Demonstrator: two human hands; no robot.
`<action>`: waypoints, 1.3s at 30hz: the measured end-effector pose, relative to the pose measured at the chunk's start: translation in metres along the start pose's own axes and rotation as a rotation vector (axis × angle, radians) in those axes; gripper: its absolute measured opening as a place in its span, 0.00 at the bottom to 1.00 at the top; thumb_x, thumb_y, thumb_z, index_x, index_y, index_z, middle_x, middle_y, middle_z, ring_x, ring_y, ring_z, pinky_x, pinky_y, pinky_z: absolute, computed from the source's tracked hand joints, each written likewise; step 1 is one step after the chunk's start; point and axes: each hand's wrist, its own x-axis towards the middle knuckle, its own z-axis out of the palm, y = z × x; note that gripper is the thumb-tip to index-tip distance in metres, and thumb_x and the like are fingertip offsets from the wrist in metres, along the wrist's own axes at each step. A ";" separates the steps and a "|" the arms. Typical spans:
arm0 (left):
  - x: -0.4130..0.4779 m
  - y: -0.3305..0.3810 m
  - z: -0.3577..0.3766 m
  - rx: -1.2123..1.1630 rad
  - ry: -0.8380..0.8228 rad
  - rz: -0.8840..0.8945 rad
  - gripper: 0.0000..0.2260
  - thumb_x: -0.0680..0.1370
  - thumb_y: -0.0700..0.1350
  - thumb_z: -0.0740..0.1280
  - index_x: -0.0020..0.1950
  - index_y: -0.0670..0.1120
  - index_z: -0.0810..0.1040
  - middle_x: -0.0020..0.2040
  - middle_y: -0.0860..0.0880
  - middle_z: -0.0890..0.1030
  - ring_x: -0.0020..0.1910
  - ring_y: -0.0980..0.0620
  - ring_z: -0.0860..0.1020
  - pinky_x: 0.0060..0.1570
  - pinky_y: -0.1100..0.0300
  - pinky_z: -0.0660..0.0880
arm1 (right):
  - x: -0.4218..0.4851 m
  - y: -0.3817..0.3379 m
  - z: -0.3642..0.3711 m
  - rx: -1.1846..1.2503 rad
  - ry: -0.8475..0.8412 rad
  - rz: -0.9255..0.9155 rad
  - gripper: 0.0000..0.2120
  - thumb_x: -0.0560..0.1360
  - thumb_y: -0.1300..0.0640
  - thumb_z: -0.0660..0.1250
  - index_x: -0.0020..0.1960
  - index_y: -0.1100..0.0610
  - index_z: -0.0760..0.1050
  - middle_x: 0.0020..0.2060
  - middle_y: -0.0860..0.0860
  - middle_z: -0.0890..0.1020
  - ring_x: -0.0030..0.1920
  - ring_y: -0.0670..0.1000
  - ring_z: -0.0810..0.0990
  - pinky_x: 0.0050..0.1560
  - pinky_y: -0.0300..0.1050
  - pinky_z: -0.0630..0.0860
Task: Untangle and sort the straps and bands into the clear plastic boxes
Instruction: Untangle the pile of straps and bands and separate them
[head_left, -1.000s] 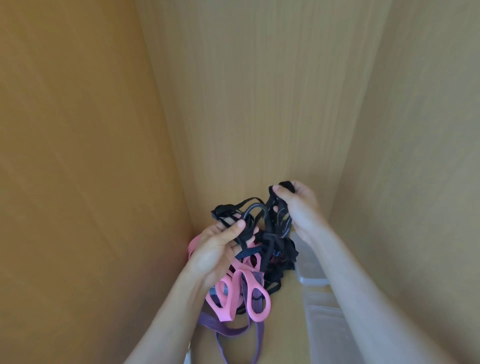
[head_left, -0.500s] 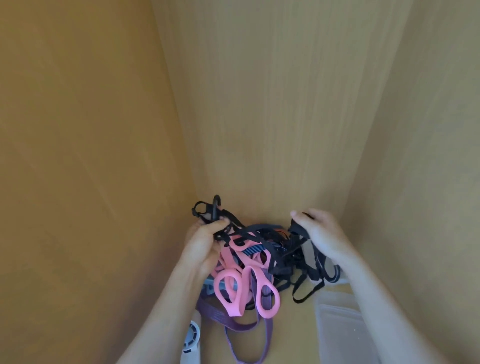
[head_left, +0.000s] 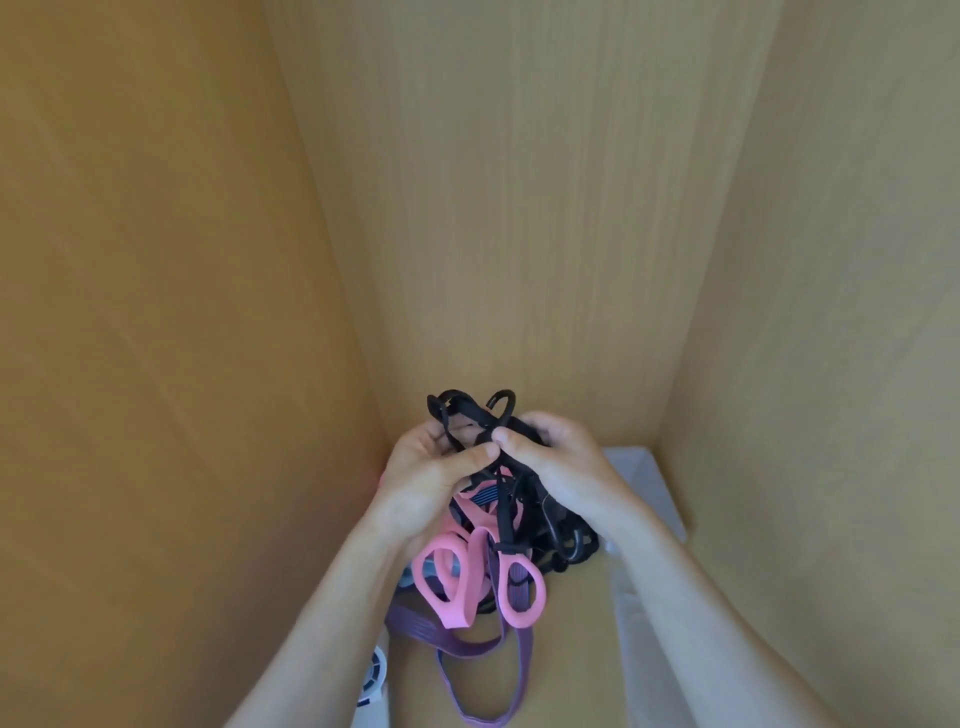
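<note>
1. a tangled bundle of black straps (head_left: 503, 512), pink bands (head_left: 470, 577) and a purple band (head_left: 426, 631) is seen at the far end of a wooden compartment (head_left: 519, 208), low in the middle of the view.
2. the upper part of the bundle is held up off the wooden floor (head_left: 571, 654) between both hands, which are set close together, thumb tips nearly touching.
3. the left hand (head_left: 434, 480) is closed round the black straps, with the fingers curled behind them and the thumb pressed across the front.
4. the right hand (head_left: 569, 467) is also closed on the black straps, which are pinched between thumb and forefinger just beside the left thumb.
5. a black hook (head_left: 503, 405) is seen standing up above the hands, its curve open to the left, with a black strap loop just to its left.
6. the pink bands are left hanging below the hands as two loops side by side, with a black strap end lying across the right one.
7. the purple band is trailed out on the floor nearer than the pink loops.
8. a clear plastic box (head_left: 641, 478) is set against the right wall, just right of the bundle; a second clear box (head_left: 636, 639) is placed nearer, partly covered by the right forearm.
9. a white round object (head_left: 373, 680) is seen partly at the near left; what it is cannot be told.
</note>
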 end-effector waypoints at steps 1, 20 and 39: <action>0.000 0.001 -0.001 -0.004 0.007 -0.007 0.14 0.73 0.30 0.71 0.58 0.36 0.78 0.52 0.39 0.84 0.51 0.42 0.84 0.48 0.55 0.81 | -0.001 0.002 0.001 0.036 0.008 0.008 0.09 0.78 0.49 0.71 0.50 0.54 0.82 0.46 0.54 0.87 0.49 0.55 0.86 0.56 0.54 0.80; 0.002 0.002 -0.023 -0.008 -0.055 -0.056 0.18 0.73 0.42 0.62 0.60 0.37 0.78 0.53 0.35 0.83 0.49 0.43 0.81 0.53 0.52 0.75 | 0.004 0.011 -0.001 0.130 0.082 0.186 0.12 0.77 0.54 0.69 0.45 0.64 0.78 0.36 0.56 0.82 0.38 0.54 0.80 0.44 0.51 0.76; 0.014 0.009 -0.026 0.363 0.055 -0.061 0.07 0.83 0.37 0.62 0.52 0.40 0.80 0.41 0.43 0.83 0.40 0.48 0.82 0.45 0.59 0.79 | 0.004 0.012 -0.008 0.270 -0.030 0.049 0.10 0.83 0.59 0.62 0.56 0.60 0.82 0.49 0.59 0.87 0.49 0.57 0.86 0.58 0.55 0.80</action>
